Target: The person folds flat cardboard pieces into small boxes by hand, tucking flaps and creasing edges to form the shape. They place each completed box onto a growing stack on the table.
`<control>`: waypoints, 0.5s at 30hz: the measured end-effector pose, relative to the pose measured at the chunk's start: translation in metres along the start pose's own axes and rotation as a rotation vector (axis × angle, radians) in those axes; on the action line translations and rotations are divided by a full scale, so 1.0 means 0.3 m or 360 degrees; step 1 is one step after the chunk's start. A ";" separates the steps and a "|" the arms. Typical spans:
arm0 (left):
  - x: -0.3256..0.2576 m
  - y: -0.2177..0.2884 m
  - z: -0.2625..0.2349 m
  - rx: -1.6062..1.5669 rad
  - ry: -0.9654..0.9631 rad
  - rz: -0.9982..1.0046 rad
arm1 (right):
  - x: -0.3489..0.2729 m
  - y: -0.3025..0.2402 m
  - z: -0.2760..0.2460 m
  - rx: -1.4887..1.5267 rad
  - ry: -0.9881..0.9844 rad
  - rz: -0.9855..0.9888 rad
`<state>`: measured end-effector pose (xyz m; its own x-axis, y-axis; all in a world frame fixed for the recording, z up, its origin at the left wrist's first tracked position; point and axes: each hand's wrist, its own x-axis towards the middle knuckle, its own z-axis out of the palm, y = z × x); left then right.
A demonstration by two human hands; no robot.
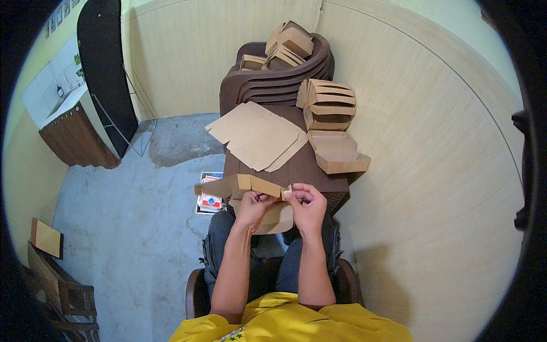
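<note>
A dark brown rectangular table (327,181) is bearing flat tan cardboard sheets (257,137). By its near edge, a partly folded tan cardboard box (265,186) is being held: the left hand (251,211) is gripping its folded side with curled fingers, the right hand (309,206) is pinching its corner.

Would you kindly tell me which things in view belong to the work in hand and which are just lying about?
Likely part of the work:
- part-folded cardboard, in the left hand and right hand
- flat cardboard sheets
- folded boxes by the wall

Apparently just lying about:
- red-and-white packet on the floor
- wooden furniture, lower left
</note>
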<state>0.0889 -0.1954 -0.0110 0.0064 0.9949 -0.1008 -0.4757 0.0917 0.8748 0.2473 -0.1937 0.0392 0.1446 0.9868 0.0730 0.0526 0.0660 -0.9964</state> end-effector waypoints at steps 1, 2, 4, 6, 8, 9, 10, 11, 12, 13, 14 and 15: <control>-0.002 -0.004 0.001 0.0110 0.0041 0.0063 | 0.002 0.002 -0.003 -0.0065 -0.0034 -0.0038; -0.005 -0.005 0.001 0.0220 0.0083 0.0127 | 0.004 0.004 -0.006 -0.0131 -0.0068 -0.0077; -0.013 -0.008 0.010 0.0397 0.0187 0.0199 | 0.005 0.010 -0.008 -0.0179 -0.0107 -0.0093; -0.027 -0.008 0.023 0.0504 0.0284 0.0252 | 0.001 0.017 -0.004 -0.0115 -0.0135 -0.0072; -0.040 -0.007 0.039 0.0643 0.0409 0.0281 | -0.003 0.021 0.011 -0.0151 -0.0095 -0.0156; -0.044 -0.008 0.047 0.0702 0.0453 0.0307 | -0.007 0.021 0.017 -0.0171 -0.0070 -0.0151; -0.045 -0.010 0.057 0.0627 0.0479 0.0262 | -0.012 0.019 0.022 -0.0211 -0.0054 -0.0265; -0.046 -0.014 0.066 0.0552 0.0504 0.0219 | -0.017 0.016 0.027 -0.0266 -0.0030 -0.0325; -0.045 -0.018 0.072 0.0477 0.0529 0.0175 | -0.022 0.013 0.031 -0.0317 0.0008 -0.0328; -0.042 -0.023 0.075 0.0425 0.0511 0.0166 | -0.026 0.010 0.036 -0.0274 0.0005 -0.0287; -0.039 -0.029 0.077 0.0373 0.0494 0.0156 | -0.029 0.008 0.040 -0.0227 0.0013 -0.0187; -0.038 -0.036 0.077 0.0279 0.0482 0.0106 | -0.029 0.006 0.042 -0.0141 -0.0004 -0.0126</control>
<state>0.1142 -0.2067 -0.0085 -0.2930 0.9437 -0.1537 -0.3082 0.0590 0.9495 0.2337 -0.2004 0.0361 0.1343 0.9794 0.1508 0.1511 0.1302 -0.9799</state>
